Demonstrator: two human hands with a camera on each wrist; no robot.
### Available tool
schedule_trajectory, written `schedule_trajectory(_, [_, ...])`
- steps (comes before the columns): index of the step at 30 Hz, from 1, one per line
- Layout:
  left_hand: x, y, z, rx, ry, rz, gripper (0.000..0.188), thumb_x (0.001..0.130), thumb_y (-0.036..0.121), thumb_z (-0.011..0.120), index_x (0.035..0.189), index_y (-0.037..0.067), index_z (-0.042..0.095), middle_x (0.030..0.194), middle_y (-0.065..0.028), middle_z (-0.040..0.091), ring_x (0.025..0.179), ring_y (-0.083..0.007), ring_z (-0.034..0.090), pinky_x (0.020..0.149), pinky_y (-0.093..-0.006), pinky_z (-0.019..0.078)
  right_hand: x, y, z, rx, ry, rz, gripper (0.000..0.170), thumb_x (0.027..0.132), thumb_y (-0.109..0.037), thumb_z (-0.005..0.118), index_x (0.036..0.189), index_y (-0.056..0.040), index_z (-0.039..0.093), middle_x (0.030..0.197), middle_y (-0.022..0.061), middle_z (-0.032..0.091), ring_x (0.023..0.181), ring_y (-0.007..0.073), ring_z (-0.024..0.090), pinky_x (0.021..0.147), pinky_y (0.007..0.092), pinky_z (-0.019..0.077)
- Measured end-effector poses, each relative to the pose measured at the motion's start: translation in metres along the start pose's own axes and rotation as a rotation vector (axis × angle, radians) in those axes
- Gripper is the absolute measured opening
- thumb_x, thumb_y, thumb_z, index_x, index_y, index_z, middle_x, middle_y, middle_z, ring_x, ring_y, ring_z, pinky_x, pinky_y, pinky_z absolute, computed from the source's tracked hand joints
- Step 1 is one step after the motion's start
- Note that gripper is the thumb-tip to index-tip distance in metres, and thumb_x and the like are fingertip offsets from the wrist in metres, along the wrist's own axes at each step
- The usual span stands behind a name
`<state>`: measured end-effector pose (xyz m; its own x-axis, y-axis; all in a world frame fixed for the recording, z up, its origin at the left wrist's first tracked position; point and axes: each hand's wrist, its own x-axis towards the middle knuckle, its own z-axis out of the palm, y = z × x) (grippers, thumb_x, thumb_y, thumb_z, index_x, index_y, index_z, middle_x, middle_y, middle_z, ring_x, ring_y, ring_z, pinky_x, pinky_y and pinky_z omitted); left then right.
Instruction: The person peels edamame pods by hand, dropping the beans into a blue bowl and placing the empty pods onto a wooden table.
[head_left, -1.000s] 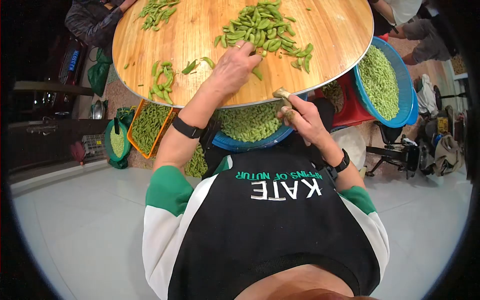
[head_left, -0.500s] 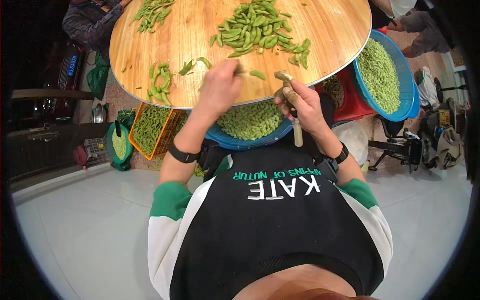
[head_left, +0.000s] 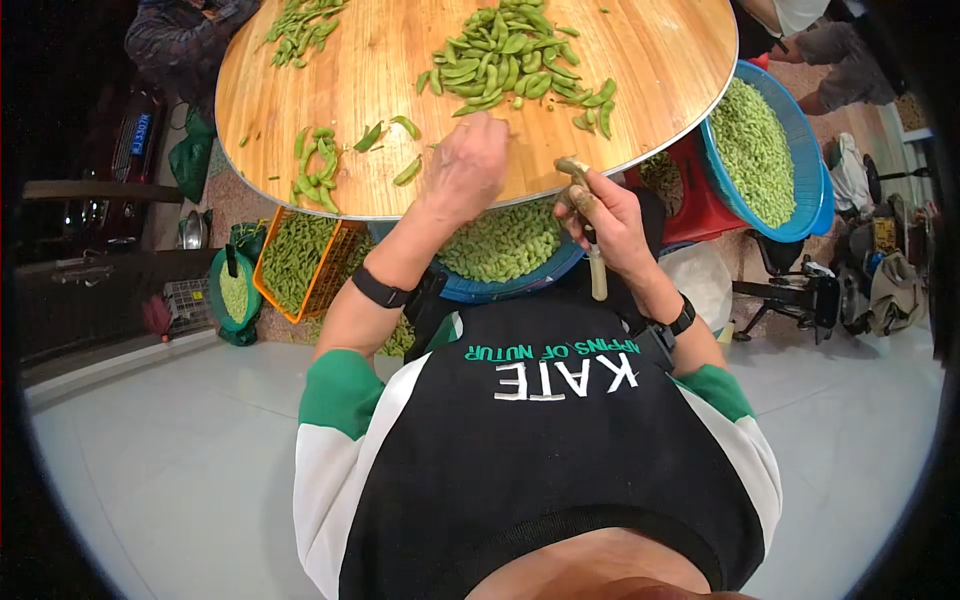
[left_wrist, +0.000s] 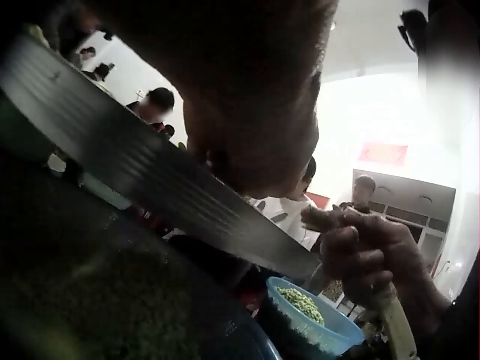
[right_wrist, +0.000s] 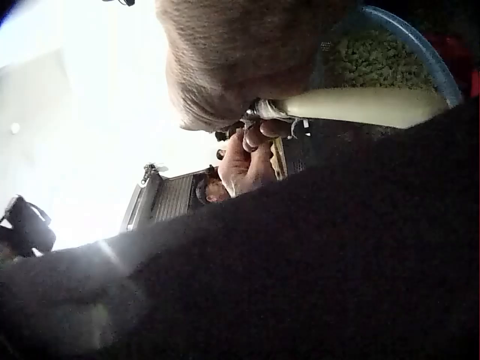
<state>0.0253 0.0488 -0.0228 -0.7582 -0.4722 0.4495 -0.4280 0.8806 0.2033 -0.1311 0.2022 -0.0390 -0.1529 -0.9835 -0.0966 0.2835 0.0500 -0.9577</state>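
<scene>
Over the near part of the round wooden table [head_left: 560,100], my left hand [head_left: 465,165] is held back-up with its fingers bent down. What lies under those fingers is hidden. A single green soybean pod [head_left: 407,171] lies just left of it, and a heap of pods [head_left: 510,60] lies beyond. At the table's rim my right hand [head_left: 610,220] grips a tool by its pale handle [head_left: 598,278], which points back towards my body. The handle [right_wrist: 360,105] also shows in the right wrist view; the tool's working end is hidden. Stained brownish coverings [head_left: 572,166] show at the right fingertips.
Below the table edge sits a blue basin [head_left: 500,285] of shelled beans. Another blue basin [head_left: 822,190] of beans stands at right, beside a red stool [head_left: 700,205]. An orange crate [head_left: 270,280] of pods stands at left. Smaller pod clusters [head_left: 318,170] lie on the table.
My left hand has come back from the heap towards the near edge. A pod now shows left of it, and the one lying between the hands is no longer visible. The right hand keeps its grip.
</scene>
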Motion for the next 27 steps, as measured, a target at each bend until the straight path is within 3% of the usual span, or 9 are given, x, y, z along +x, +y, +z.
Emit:
schedule_trajectory(1, [-0.001,-0.002,-0.003,-0.001,0.001,0.004,0.007,0.076,0.001,0.057,0.081,0.002,0.053,0.081,-0.0152,0.052,0.082,-0.0332,0.058,0.071,-0.0403,0.0494,-0.001,0.001,-0.002,0.005,0.018,-0.008,0.036,0.098,-0.014,0.046,0.13,0.0009,0.048,0.082,0.0048,0.061,0.055,0.0046,0.049,0.045,0.0173,0.0371])
schedule_trajectory(3, [-0.008,-0.008,-0.017,0.084,-0.078,-0.247,0.005,0.076,0.002,0.057,0.081,0.002,0.055,0.08,-0.0144,0.054,0.079,-0.033,0.058,0.071,-0.0408,0.0493,-0.003,-0.001,-0.006,0.005,0.038,-0.007,0.036,0.098,-0.014,0.046,0.13,0.001,0.048,0.082,0.0047,0.061,0.055,0.0046,0.049,0.045,0.0172,0.0371])
schedule_trajectory(7, [-0.009,-0.026,-0.045,0.297,-0.166,-0.243,0.006,0.077,0.003,0.057,0.083,0.0,0.057,0.081,-0.0146,0.056,0.078,-0.0336,0.058,0.072,-0.0423,0.049,-0.003,-0.004,-0.01,0.006,0.071,0.005,0.036,0.098,-0.014,0.047,0.13,0.0011,0.048,0.082,0.0044,0.061,0.055,0.0047,0.049,0.045,0.0169,0.0372])
schedule_trajectory(9, [0.0,-0.028,-0.043,0.07,0.0,-0.133,0.008,0.078,0.004,0.057,0.085,-0.001,0.058,0.084,-0.0176,0.057,0.08,-0.0354,0.058,0.073,-0.0441,0.0485,-0.001,-0.002,-0.008,0.001,0.046,0.002,0.036,0.098,-0.014,0.047,0.13,0.001,0.048,0.081,0.0043,0.061,0.055,0.0047,0.049,0.045,0.017,0.0371])
schedule_trajectory(14, [0.014,-0.042,-0.001,0.123,0.049,-0.154,0.007,0.079,0.004,0.057,0.085,-0.001,0.058,0.085,-0.0208,0.057,0.083,-0.0379,0.058,0.073,-0.0452,0.0485,0.0,-0.001,0.001,-0.002,0.011,-0.012,0.035,0.098,-0.016,0.045,0.128,-0.0001,0.049,0.08,0.004,0.062,0.054,0.0036,0.049,0.046,0.0179,0.0384])
schedule_trajectory(19, [0.014,-0.034,-0.005,0.059,0.066,-0.157,0.007,0.08,0.004,0.056,0.084,-0.002,0.056,0.085,-0.0207,0.058,0.083,-0.0389,0.059,0.072,-0.0462,0.0481,0.0,-0.002,-0.001,0.034,0.032,0.002,0.035,0.098,-0.016,0.045,0.129,0.0004,0.049,0.08,0.0041,0.061,0.053,0.0041,0.049,0.046,0.0182,0.0385])
schedule_trajectory(24, [0.006,-0.012,-0.027,-0.701,-0.092,-0.609,0.009,0.08,0.003,0.055,0.085,-0.003,0.052,0.083,-0.0195,0.06,0.076,-0.0382,0.06,0.069,-0.0465,0.0468,0.01,-0.003,0.009,0.07,-0.009,0.005,0.036,0.098,-0.017,0.045,0.13,-0.0002,0.048,0.08,0.0041,0.061,0.053,0.0046,0.049,0.045,0.0187,0.0383])
schedule_trajectory(25, [0.003,-0.012,-0.028,-0.7,-0.089,-0.612,0.009,0.08,0.003,0.055,0.085,-0.003,0.052,0.083,-0.0195,0.06,0.076,-0.0382,0.06,0.069,-0.0465,0.0468,0.013,-0.004,0.011,0.085,-0.039,0.0,0.036,0.098,-0.017,0.045,0.13,-0.0004,0.048,0.08,0.004,0.061,0.053,0.0047,0.049,0.045,0.0188,0.0383])
schedule_trajectory(27, [0.0,-0.015,-0.033,-0.163,-0.059,-0.386,0.008,0.079,0.003,0.055,0.084,-0.003,0.055,0.083,-0.019,0.06,0.078,-0.0372,0.059,0.07,-0.0444,0.0477,0.016,-0.004,0.013,0.099,-0.069,-0.009,0.036,0.098,-0.017,0.045,0.13,-0.0007,0.048,0.081,0.0039,0.061,0.053,0.0048,0.049,0.045,0.0189,0.0382])
